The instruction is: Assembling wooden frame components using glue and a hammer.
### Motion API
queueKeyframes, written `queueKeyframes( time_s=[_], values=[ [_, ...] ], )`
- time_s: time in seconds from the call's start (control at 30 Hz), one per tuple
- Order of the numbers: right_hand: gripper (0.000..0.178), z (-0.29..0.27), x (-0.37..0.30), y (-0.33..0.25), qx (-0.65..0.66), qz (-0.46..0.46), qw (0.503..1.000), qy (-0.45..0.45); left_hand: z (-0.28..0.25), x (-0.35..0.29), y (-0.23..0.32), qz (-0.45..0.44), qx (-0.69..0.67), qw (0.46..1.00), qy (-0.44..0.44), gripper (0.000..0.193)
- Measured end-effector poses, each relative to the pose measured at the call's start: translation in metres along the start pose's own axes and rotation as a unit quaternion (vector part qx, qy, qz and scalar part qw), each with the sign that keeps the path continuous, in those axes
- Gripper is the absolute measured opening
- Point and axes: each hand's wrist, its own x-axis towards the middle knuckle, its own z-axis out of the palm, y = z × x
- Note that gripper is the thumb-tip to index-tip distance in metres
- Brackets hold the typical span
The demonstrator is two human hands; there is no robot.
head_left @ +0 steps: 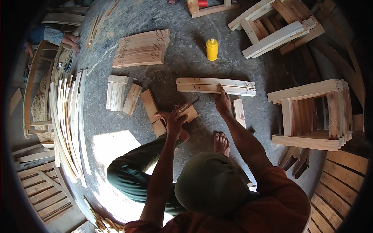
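Note:
My left hand (175,119) is closed, with a slim dark stick-like thing (190,105) sticking out past its fingers. Beneath that lies a short wooden block (191,113), beside my bare left foot. What else the fingers hold is too small to make out. My right hand (222,103) reaches forward to a pair of long wooden planks (198,85) lying side by side. Its index finger rests over the nearer plank, and the thumb is at that plank's near edge. Nails stand up near the planks' right end. Another short board (149,101) lies left of my left hand.
Nail-studded boards (140,48) lie ahead, with a yellow bottle (212,49) to their right. Wooden frames (307,97) are stacked at right, others (276,31) beyond. Long thin strips (70,124) lie left. Short blocks (116,93) sit nearer. A person's legs (66,38) show far left.

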Motion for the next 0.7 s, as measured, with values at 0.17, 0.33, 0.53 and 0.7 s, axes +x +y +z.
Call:
queueKeyframes(
  time_s=[0.17, 0.33, 0.53, 0.7],
  values=[
    [0.054, -0.009, 0.013, -0.011, -0.014, 0.05, 0.998, -0.02, -0.007, 0.003, -0.007, -0.003, 0.044, 0.999, -0.002, 0.056],
    [0.043, 0.006, 0.015, -0.035, 0.066, 0.146, 0.984, 0.078, -0.005, -0.001, 0.007, 0.002, 0.024, 1.0, 0.01, 0.057],
    [0.033, 0.012, 0.002, -0.05, 0.167, 0.331, 0.903, 0.216, -0.028, -0.001, 0.066, -0.037, 0.018, 0.999, -0.001, 0.056],
    [0.028, -0.007, 0.004, -0.023, 0.184, 0.142, 0.922, 0.311, -0.053, 0.001, 0.113, 0.021, 0.022, 0.999, -0.041, 0.044]
  ],
)
